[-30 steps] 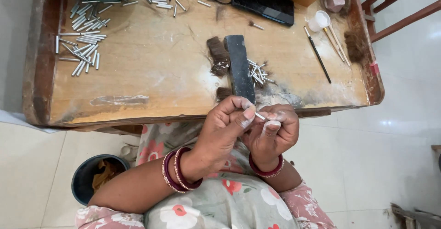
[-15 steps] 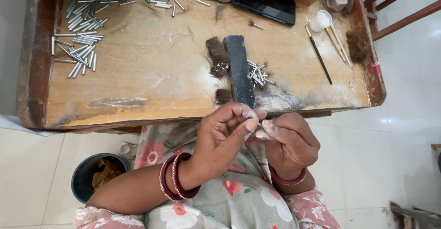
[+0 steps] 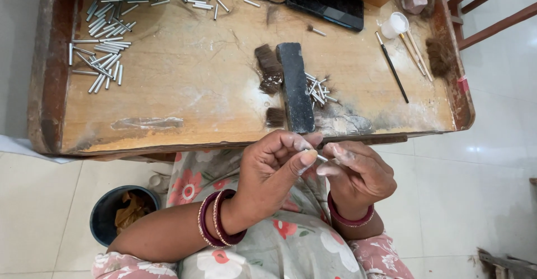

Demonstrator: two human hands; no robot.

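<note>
Honestly the tube [image 3: 321, 157] is mostly hidden, pinched between left hand [image 3: 274, 170] and right hand [image 3: 355, 173] fingertips.

Item: one short, slender silver-grey metal tube [image 3: 321, 157], cylindrical, of the same kind as the loose tubes scattered on the wooden workbench. Condition: mostly hidden; only a brief length shows between the fingertips. Pose: roughly level, tilted slightly down to the right. Position: pinched between thumb and forefinger of the left hand [image 3: 274, 170] and the fingertips of the right hand [image 3: 358, 173], both touching it, held above the lap just below the bench's near edge.
</note>
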